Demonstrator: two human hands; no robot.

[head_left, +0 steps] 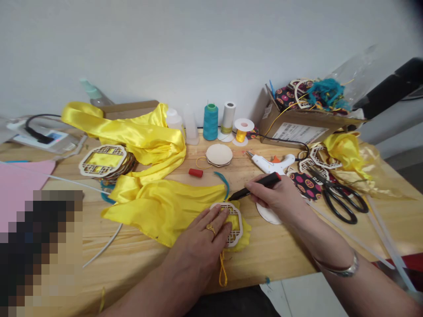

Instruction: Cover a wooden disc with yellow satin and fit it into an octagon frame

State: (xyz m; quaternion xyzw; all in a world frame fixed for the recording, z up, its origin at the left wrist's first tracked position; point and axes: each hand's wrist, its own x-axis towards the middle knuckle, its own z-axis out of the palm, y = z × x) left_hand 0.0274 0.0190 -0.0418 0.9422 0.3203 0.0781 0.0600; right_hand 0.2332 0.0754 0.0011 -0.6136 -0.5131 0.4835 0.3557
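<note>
My left hand (208, 231) lies flat with its fingers stretched over a cut-out wooden lattice frame (237, 240), pressing it onto yellow satin cloth (185, 202). A yellow cord loop (223, 272) hangs below the frame toward the table edge. In my right hand (276, 193) is a black marker (253, 187) with a red end, held like a pen. Its tip points at the frame's top edge, by the cloth; whether it touches I cannot tell. Behind it lies a red marker cap (195, 173). A teal cord (223, 180) curves beside the tip.
Black scissors (340, 202) and a white glue gun (272, 163) lie to the right. Stacked lattice frames (104, 162) stand at left. Teal thread (210, 123), a yellow cord spool (243, 132) and a cardboard box (297, 127) line the back. A pixelated patch covers the lower left.
</note>
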